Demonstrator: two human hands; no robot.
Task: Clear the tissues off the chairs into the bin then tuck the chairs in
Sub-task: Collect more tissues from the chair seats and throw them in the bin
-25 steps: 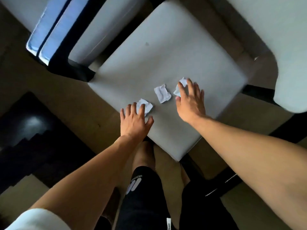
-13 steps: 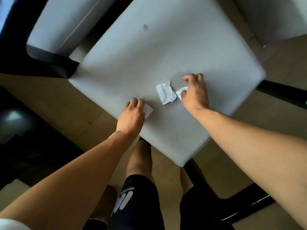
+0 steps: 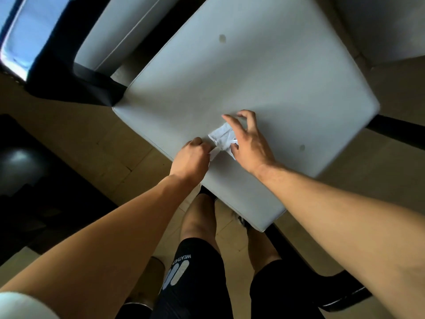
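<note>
Two hands are seen over a grey seat (image 3: pixel 241 84) that fills the middle and upper right of the frame. The left hand (image 3: pixel 189 158), at the seat's lower-left edge, is curled into a fist, and a corner of a white tissue (image 3: pixel 213 154) is pinched at its fingertips. The right hand (image 3: pixel 249 143) is spread just beside it, fingers arched and parted; a second tissue (image 3: pixel 222 135), crumpled, is covered under them, and a white scrap (image 3: pixel 232 153) is seen by the thumb, though whether it is gripped cannot be told. Both tissues are kept on the seat near centre frame, almost touching. A second seat (image 3: pixel 119 33) is seen at upper left, and bare legs in black shorts (image 3: pixel 195 279) at the bottom.
</note>
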